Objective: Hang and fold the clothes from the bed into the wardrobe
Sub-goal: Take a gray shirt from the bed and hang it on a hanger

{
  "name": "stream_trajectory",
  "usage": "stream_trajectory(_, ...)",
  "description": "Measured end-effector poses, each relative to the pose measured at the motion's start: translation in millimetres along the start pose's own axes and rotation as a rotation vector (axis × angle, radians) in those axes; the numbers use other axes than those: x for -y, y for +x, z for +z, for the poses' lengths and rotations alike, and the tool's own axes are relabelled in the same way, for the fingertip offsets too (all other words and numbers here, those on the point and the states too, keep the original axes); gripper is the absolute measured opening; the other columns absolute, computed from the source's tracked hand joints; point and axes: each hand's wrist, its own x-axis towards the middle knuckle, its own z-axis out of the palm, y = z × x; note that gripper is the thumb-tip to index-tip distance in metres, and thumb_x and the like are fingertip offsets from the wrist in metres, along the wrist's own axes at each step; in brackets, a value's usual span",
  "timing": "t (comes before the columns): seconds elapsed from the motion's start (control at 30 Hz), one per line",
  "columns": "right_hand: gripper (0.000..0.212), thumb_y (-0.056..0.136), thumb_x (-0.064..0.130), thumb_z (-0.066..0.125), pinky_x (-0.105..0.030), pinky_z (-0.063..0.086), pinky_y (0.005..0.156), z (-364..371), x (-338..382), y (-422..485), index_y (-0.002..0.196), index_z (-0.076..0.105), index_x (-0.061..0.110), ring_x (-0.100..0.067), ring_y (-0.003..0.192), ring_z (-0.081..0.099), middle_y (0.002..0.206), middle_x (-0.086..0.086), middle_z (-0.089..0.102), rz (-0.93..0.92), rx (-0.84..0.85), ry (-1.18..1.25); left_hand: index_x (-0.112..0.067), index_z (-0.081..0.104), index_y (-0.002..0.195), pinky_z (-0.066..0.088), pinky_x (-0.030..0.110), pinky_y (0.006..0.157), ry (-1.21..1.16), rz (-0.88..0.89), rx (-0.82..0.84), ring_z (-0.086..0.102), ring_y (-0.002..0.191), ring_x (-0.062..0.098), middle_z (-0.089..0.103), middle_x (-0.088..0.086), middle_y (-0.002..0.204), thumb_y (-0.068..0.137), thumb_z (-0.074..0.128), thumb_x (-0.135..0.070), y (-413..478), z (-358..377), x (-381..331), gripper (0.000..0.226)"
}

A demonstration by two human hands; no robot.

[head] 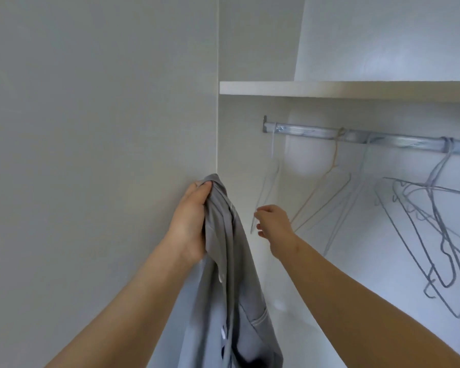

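White wardrobe (239,134) walls frame a rail (356,135) at its top edge. Your left hand (191,224) grips the bunched grey garment (223,261) at the wardrobe's left front edge. Your right hand (275,227), fingers loosely curled, is at the leftmost hanger (273,144); whether it holds it, I cannot tell. Tug sideways and the thin wire may snag neighbouring hangers (436,235).

Grips grey garment (225,251) with left hand (193,221) at centre frame; reaches right hand (275,227) just beside, fingers loosely curled.
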Motion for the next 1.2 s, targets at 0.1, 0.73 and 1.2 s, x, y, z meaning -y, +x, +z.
stream_trajectory(0.1, 0.049, 0.091, 0.01, 0.049, -0.033, 0.039, 0.087, 5.0, 1.2, 29.0, 0.138, 0.036, 0.006, -0.025, 0.101, 0.05, 0.121, -0.014, 0.051, 0.017, 0.041, 0.007, -0.015, 0.049, 0.082, 0.05, 0.019, 0.051, -0.022, 0.021, -0.038, 0.054, 0.062, 0.014, 0.053, 0.004, 0.073, 0.098, 0.042, -0.022, 11.8, 4.8, 5.3, 0.019)
stream_trajectory(0.73, 0.021, 0.094, 0.008, 0.041, -0.014, 0.016, 0.032, 12.2, 14.8, 56.7, 0.074, 0.044, 0.014, -0.007, 0.027, 0.019, 0.052, 0.001, 0.025, 0.072, -0.016, 0.375, -0.013, 0.053, 0.079, 0.05, 0.027, 0.057, 0.003, -0.019, -0.109, 0.059, 0.056, 0.016, 0.06, 0.005, 0.065, 0.095, 0.045, -0.018, 16.5, -1.5, 16.3, 0.019)
stream_trajectory(1.2, 0.012, 0.091, 0.01, 0.051, -0.019, 0.022, 0.037, -30.9, -11.7, -116.2, 0.082, 0.059, 0.007, -0.008, 0.034, 0.026, 0.045, 0.001, 0.033, -0.034, -0.051, 0.27, -0.006, 0.064, 0.082, 0.052, 0.028, 0.052, 0.066, -0.218, -0.022, 0.061, 0.063, 0.021, 0.067, 0.009, 0.069, 0.092, 0.053, -0.023, -36.2, -11.9, 11.3, 0.023)
